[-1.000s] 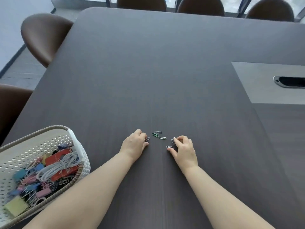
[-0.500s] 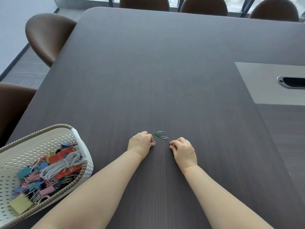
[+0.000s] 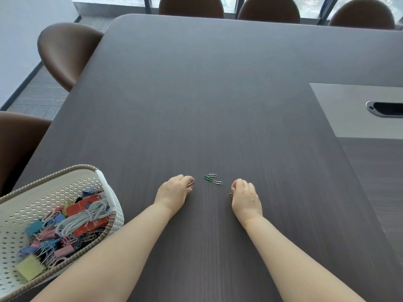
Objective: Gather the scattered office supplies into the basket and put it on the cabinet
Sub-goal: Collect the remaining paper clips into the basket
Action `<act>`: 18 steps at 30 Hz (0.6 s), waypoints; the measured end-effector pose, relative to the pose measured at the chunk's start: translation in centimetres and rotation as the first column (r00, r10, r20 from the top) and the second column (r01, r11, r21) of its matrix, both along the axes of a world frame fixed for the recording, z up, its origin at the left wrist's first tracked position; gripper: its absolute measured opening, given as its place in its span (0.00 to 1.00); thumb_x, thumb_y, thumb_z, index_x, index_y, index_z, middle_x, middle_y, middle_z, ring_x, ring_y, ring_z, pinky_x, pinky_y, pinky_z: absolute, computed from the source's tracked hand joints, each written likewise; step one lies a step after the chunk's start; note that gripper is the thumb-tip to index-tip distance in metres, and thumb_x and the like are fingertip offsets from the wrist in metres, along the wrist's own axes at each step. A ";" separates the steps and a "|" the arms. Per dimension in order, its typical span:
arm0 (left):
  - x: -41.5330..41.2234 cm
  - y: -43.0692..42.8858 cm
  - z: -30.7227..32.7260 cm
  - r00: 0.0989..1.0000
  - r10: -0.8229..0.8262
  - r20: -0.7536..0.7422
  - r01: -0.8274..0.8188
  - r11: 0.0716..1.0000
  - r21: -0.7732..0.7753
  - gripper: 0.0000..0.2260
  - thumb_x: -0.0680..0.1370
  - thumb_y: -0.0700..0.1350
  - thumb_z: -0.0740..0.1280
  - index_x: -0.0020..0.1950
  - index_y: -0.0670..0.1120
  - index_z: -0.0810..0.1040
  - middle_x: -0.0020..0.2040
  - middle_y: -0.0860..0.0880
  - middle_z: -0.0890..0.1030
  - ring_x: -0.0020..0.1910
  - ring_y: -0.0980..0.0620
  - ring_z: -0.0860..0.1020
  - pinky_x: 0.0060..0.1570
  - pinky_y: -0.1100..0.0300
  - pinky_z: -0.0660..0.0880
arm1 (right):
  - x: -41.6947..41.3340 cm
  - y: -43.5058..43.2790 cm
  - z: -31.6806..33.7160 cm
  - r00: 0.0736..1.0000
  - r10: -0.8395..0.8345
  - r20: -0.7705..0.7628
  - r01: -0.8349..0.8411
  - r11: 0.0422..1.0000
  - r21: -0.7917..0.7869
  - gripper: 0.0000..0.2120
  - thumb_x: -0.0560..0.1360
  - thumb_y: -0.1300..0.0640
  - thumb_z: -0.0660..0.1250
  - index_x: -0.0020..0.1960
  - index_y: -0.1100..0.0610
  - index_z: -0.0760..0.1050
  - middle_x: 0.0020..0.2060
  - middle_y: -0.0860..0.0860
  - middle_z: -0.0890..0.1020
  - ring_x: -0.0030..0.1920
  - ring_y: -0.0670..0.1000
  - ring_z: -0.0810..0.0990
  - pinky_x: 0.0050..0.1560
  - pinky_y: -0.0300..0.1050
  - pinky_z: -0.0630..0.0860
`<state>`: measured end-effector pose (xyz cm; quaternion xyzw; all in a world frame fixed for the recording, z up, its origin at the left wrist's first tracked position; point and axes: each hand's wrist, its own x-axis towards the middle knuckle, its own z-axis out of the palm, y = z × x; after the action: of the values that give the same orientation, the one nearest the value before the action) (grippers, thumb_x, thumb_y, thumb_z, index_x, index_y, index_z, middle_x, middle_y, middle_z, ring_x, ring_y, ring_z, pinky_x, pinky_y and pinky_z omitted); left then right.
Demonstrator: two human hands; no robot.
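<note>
Three loose paper clips [image 3: 212,179], one green and two silver, lie on the dark table [image 3: 218,94] between my hands. My left hand [image 3: 174,191] rests just left of them with its fingers curled around paper clips that peek out at the fingertips. My right hand [image 3: 245,196] sits to their right, fingers curled, with a dark clip showing at the thumb. The white perforated basket [image 3: 109,192] stands at the lower left by my left forearm and holds binder clips, paper clips, a coiled white cable, a red pack and yellow sticky notes.
Brown chairs stand along the left edge [image 3: 65,53] and the far end [image 3: 190,6] of the table. A grey inset panel with a cable slot [image 3: 385,109] lies at the right. The floor drops off past the table's left edge.
Both hands have drawn slightly apart and back from the three loose clips, each keeping its clips pinched. The camera view has shifted a little.
</note>
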<state>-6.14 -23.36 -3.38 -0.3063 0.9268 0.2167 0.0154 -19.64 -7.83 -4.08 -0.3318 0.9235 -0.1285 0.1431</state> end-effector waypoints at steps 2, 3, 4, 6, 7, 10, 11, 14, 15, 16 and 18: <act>0.5 -0.1 0.1 0.997 -0.006 -0.072 0.004 1.000 -0.021 0.09 0.78 0.43 0.62 0.55 0.46 0.79 0.49 0.44 0.77 0.48 0.42 0.76 0.42 0.55 0.72 | -0.3 -0.1 0.5 0.997 -0.058 0.042 0.059 0.998 -0.028 0.09 0.79 0.61 0.54 0.57 0.58 0.68 0.43 0.53 0.69 0.42 0.55 0.68 0.42 0.44 0.63; 0.6 -0.2 0.1 0.995 -0.005 -0.095 0.003 1.000 -0.023 0.07 0.77 0.41 0.64 0.52 0.44 0.80 0.47 0.43 0.76 0.45 0.40 0.77 0.39 0.55 0.72 | -0.5 -0.1 0.7 0.996 -0.065 0.059 0.066 0.997 -0.027 0.11 0.77 0.64 0.54 0.59 0.57 0.68 0.43 0.54 0.70 0.42 0.55 0.69 0.42 0.45 0.64; 0.7 -0.4 0.1 0.994 0.000 -0.107 -0.003 1.000 -0.026 0.06 0.77 0.41 0.65 0.50 0.43 0.81 0.47 0.43 0.76 0.43 0.40 0.77 0.38 0.55 0.71 | -0.6 -0.1 0.9 0.996 -0.053 0.073 0.054 0.998 -0.013 0.14 0.76 0.66 0.54 0.60 0.57 0.67 0.45 0.54 0.72 0.44 0.55 0.70 0.44 0.45 0.66; 0.5 -0.6 0.4 0.995 0.019 -0.093 -0.022 0.999 -0.024 0.06 0.77 0.41 0.63 0.49 0.43 0.79 0.50 0.45 0.76 0.45 0.41 0.77 0.40 0.55 0.71 | -0.5 0.3 1.0 0.994 -0.033 0.101 0.033 0.999 -0.006 0.16 0.73 0.69 0.54 0.58 0.58 0.68 0.49 0.54 0.75 0.51 0.55 0.72 0.46 0.45 0.66; 0.2 -0.6 0.6 0.997 0.025 -0.077 -0.027 1.000 -0.016 0.07 0.78 0.42 0.61 0.51 0.43 0.78 0.51 0.46 0.76 0.46 0.42 0.77 0.42 0.55 0.70 | -0.4 0.6 1.1 0.992 -0.047 0.117 0.049 0.999 -0.014 0.15 0.73 0.69 0.53 0.55 0.57 0.69 0.49 0.54 0.76 0.51 0.55 0.72 0.45 0.44 0.65; -0.8 -0.5 1.1 0.999 0.033 -0.018 -0.033 0.999 0.029 0.08 0.79 0.39 0.57 0.54 0.43 0.73 0.53 0.46 0.75 0.49 0.44 0.75 0.46 0.54 0.70 | -0.3 1.5 1.4 0.986 -0.096 0.139 0.095 0.995 0.015 0.09 0.74 0.67 0.52 0.43 0.55 0.66 0.42 0.52 0.75 0.42 0.55 0.70 0.40 0.44 0.62; -1.1 -0.4 1.2 0.999 0.038 0.004 -0.038 0.998 0.046 0.08 0.78 0.37 0.56 0.53 0.43 0.72 0.53 0.46 0.75 0.49 0.44 0.74 0.46 0.54 0.69 | -0.2 1.8 1.4 0.987 -0.090 0.136 0.085 0.996 0.040 0.08 0.74 0.65 0.52 0.42 0.54 0.66 0.39 0.52 0.75 0.40 0.55 0.70 0.39 0.44 0.63; -1.6 -0.1 1.4 0.997 0.070 0.043 -0.074 0.993 0.093 0.04 0.77 0.38 0.54 0.47 0.44 0.68 0.51 0.45 0.75 0.45 0.45 0.70 0.44 0.56 0.65 | 0.0 2.2 1.6 0.988 -0.087 0.126 0.082 0.996 0.044 0.07 0.77 0.55 0.55 0.43 0.54 0.67 0.36 0.50 0.75 0.39 0.56 0.72 0.38 0.45 0.65; -1.6 0.1 1.4 0.996 0.082 0.045 -0.085 0.992 0.088 0.04 0.77 0.39 0.54 0.47 0.43 0.67 0.51 0.45 0.75 0.45 0.45 0.70 0.44 0.56 0.65 | 0.1 2.3 1.6 0.988 -0.095 0.118 0.091 0.995 0.036 0.08 0.77 0.50 0.57 0.45 0.54 0.69 0.35 0.49 0.76 0.40 0.56 0.74 0.39 0.44 0.66; -1.6 0.2 1.4 0.995 0.089 0.043 -0.092 0.993 0.074 0.05 0.78 0.40 0.54 0.48 0.43 0.68 0.50 0.45 0.76 0.46 0.45 0.71 0.44 0.55 0.66 | 0.2 2.3 1.6 0.991 -0.089 0.103 0.086 0.996 0.036 0.10 0.76 0.46 0.60 0.47 0.53 0.70 0.37 0.49 0.77 0.41 0.55 0.76 0.40 0.44 0.67; -1.5 0.2 1.0 0.995 0.083 0.056 -0.084 0.996 0.021 0.09 0.80 0.46 0.55 0.50 0.42 0.70 0.50 0.46 0.76 0.50 0.45 0.73 0.46 0.55 0.67 | 0.3 2.2 1.5 0.993 -0.060 0.098 0.057 0.998 0.037 0.12 0.75 0.45 0.63 0.52 0.52 0.71 0.40 0.47 0.77 0.46 0.54 0.78 0.42 0.43 0.69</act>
<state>-7.66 -23.15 -2.34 -0.3505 0.9098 0.2194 0.0352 -19.36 -5.65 -2.62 -0.2954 0.9267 -0.1330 0.1906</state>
